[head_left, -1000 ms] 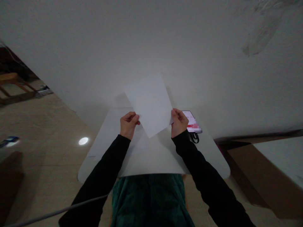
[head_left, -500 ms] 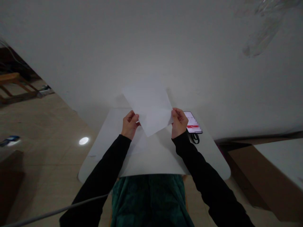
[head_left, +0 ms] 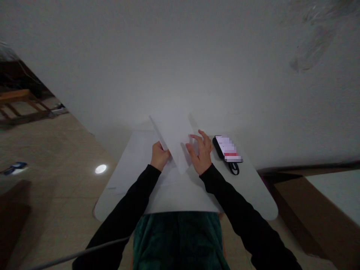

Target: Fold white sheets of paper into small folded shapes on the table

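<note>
A white sheet of paper (head_left: 176,133) is held up, tilted, above the white table. My left hand (head_left: 161,156) grips its left edge, the thumb on the near side and some fingers hidden behind it. At the paper's right side, my right hand (head_left: 200,152) is open with its fingers spread and curved, close to the sheet; whether a fingertip touches it I cannot tell. More white paper (head_left: 129,159) lies flat on the table under and beside my left forearm.
A phone (head_left: 229,149) with a lit screen rests on a black object with a strap loop (head_left: 234,168), right of my right hand. The small white table (head_left: 185,200) stands against a wall. A cardboard box (head_left: 317,210) is at the right; a cable (head_left: 81,253) crosses my left sleeve.
My right hand has let go of the paper's right edge and moved left with fingers spread. The sheet has turned and come down slightly, still in my left hand.
</note>
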